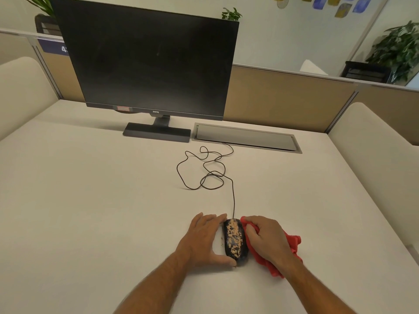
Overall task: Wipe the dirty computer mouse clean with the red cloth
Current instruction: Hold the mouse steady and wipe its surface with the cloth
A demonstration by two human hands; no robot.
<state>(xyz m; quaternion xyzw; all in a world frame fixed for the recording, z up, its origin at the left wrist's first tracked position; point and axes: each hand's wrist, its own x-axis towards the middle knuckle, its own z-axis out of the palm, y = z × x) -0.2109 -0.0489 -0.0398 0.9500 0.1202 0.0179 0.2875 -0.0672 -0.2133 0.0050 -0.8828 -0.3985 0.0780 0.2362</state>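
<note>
I see the computer mouse [235, 240] low and slightly right of centre on the tabletop [90, 200], its black shell blotched with tan grime that looks untouched, so I judge the wiping has not yet begun. Its long axis runs from 6 to 12 o'clock, tail end toward me, with the cable [205, 172] leaving its nose at 12 and looping loosely up to the cable hatch [247, 138].

Both hands flank it. My left hand [205, 237] sits at the mouse's 9 o'clock, fingers nearly straight along its side and thumb at the near end, bracing rather than clutching it. My right hand [268, 240] is at its 3 o'clock, fingers curled into the red cloth [292, 243], which is bunched against the mouse's right flank and trails off toward 4 o'clock. The cloth hand is just beside the dirt, so I reckon a short sweep toward 9 o'clock over the shell is what comes next.

Farther out, the monitor [145, 62] stands at 11 o'clock, well apart. Nothing blocks the wipe; only the slack cable could drag.
</note>
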